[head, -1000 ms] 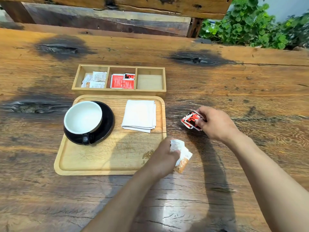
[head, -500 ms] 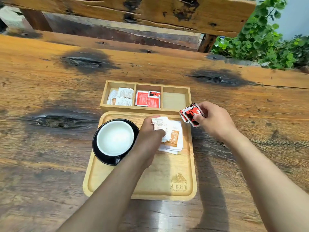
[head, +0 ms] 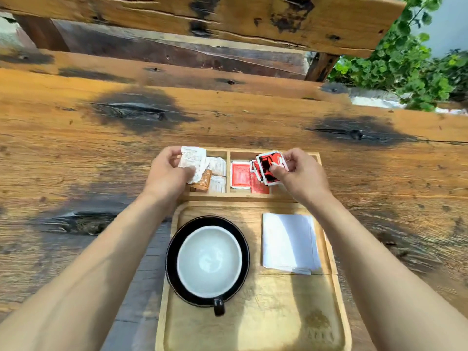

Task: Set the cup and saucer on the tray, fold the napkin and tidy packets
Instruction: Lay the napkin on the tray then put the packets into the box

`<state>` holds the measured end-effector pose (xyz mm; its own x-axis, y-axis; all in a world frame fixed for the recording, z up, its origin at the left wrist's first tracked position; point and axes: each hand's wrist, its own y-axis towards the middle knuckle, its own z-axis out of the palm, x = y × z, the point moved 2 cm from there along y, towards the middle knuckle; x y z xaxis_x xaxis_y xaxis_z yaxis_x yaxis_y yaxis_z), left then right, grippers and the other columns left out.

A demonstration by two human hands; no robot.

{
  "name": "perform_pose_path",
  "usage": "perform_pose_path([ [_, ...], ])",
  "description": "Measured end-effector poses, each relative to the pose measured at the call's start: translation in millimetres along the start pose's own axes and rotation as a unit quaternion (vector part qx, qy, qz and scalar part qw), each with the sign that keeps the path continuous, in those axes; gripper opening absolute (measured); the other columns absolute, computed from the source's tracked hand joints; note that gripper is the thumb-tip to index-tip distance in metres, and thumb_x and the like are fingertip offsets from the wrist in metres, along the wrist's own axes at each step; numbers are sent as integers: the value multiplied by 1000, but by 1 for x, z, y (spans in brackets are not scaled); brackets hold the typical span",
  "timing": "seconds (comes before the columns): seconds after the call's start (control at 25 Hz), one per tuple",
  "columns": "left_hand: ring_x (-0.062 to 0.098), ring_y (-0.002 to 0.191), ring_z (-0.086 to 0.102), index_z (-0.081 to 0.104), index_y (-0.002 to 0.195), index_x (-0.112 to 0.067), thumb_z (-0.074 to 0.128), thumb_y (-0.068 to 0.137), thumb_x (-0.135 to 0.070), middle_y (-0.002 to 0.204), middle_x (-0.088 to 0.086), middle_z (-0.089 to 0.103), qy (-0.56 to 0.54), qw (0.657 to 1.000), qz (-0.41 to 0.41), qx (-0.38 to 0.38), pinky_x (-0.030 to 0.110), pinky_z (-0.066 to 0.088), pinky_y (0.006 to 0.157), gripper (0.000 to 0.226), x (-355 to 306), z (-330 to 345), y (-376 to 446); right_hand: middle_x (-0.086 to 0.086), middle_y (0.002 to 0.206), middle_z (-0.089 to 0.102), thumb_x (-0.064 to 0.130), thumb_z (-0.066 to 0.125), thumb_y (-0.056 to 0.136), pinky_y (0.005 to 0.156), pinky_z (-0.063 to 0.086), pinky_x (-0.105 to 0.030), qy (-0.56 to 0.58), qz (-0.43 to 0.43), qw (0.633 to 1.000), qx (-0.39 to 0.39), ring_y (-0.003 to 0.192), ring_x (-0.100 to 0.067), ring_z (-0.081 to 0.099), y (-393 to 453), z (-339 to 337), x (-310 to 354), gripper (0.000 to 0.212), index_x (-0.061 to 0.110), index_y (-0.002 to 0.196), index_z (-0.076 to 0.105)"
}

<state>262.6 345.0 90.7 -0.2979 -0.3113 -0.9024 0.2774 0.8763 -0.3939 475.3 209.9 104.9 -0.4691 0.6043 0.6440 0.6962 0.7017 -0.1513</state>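
Observation:
A white cup (head: 209,260) sits on a black saucer (head: 174,274) on the left half of the wooden tray (head: 253,333). A folded white napkin (head: 288,243) lies on the tray's right half. Behind the tray stands a wooden divided box (head: 228,197). My left hand (head: 167,174) holds white and orange packets (head: 193,164) over the box's left compartment. My right hand (head: 301,176) pinches a stack of red and black packets (head: 268,167) over the middle compartment, where red packets (head: 240,176) lie. The right compartment is hidden behind my right hand.
Everything stands on a wide rough wooden table (head: 76,153) with dark knots. A wooden bench back (head: 202,16) runs along the far side. Green plants (head: 410,67) grow at the back right.
Both hands have moved away from me, from the table and tray up to the divided box, each carrying its packets. The camera has tilted, so the tray now appears lower in view.

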Motion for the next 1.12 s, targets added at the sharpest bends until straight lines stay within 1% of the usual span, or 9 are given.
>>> perform_pose_path([
  [0.04, 5, 47, 63, 60, 99, -27, 61, 86, 3, 91, -1, 69, 25, 1000, 5, 3, 24, 48, 40, 33, 1, -1, 8, 10, 80, 66, 35, 67, 83, 75, 49, -35, 0, 6, 1000, -3, 83, -20, 64, 4, 8, 3, 13, 28, 87, 57],
  [0.12, 11, 55, 66, 60, 102, -29, 61, 88, -1, 98, -2, 68, 83, 996, 27, 12, 29, 51, 46, 32, 2, -1, 18, 9, 81, 67, 36, 68, 81, 75, 49, -35, 4, 20, 1000, -5, 84, -21, 64, 11, 22, 6, 15, 26, 86, 59],
  [0.2, 17, 83, 69, 58, 114, -29, 64, 87, -7, 105, -5, 65, 171, 982, 73, 15, 38, 58, 69, 35, 4, 2, 25, 8, 81, 66, 38, 69, 80, 73, 47, -33, -5, 29, 1000, 8, 83, -20, 63, 17, 35, 8, 17, 26, 85, 59],
  [0.28, 18, 106, 62, 57, 121, -28, 64, 87, -11, 114, -5, 64, 260, 958, 120, 22, 32, 48, 91, 39, 5, 7, 27, 11, 76, 64, 40, 69, 78, 67, 43, -30, -17, 35, 999, 29, 79, -18, 62, 20, 45, 9, 18, 27, 81, 58],
  [0.4, 16, 116, 56, 59, 119, -30, 63, 88, -13, 123, -6, 65, 305, 938, 160, 43, 24, 38, 90, 36, 8, 13, 25, 15, 70, 61, 42, 69, 77, 62, 38, -28, -33, 41, 998, 44, 77, -15, 61, 19, 52, 7, 18, 29, 75, 57],
  [0.52, 17, 119, 54, 60, 123, -26, 61, 89, -12, 127, -2, 63, 345, 915, 200, 56, 22, 34, 94, 37, 10, 15, 23, 14, 71, 60, 44, 70, 77, 63, 36, -28, -75, 21, 995, 62, 81, -18, 61, 17, 54, 7, 19, 29, 82, 60],
  [0.72, 22, 128, 44, 52, 135, -20, 58, 91, -16, 134, 4, 56, 385, 891, 236, 31, 34, 29, 110, 45, 10, 15, 14, 3, 112, 64, 46, 60, 84, 78, 44, -33, -143, -19, 990, 2, 103, -25, 60, 7, 52, 11, 37, 32, 118, 60],
  [0.96, 21, 138, 33, 54, 132, -19, 50, 94, -28, 140, 2, 53, 435, 871, 228, 18, 40, 17, 115, 39, 16, 13, 1, -1, 122, 58, 40, 52, 91, 90, 43, -37, -151, -52, 986, -46, 115, -27, 52, -13, 41, 5, 36, 25, 123, 57],
  [1.12, 24, 145, 22, 49, 136, -19, 41, 97, -39, 149, 5, 42, 464, 858, 219, 21, 42, 10, 118, 45, 24, 8, -9, -2, 135, 52, 47, 47, 90, 99, 34, -41, -210, -78, 972, -64, 122, -27, 43, -27, 44, -1, 44, 24, 128, 54],
])
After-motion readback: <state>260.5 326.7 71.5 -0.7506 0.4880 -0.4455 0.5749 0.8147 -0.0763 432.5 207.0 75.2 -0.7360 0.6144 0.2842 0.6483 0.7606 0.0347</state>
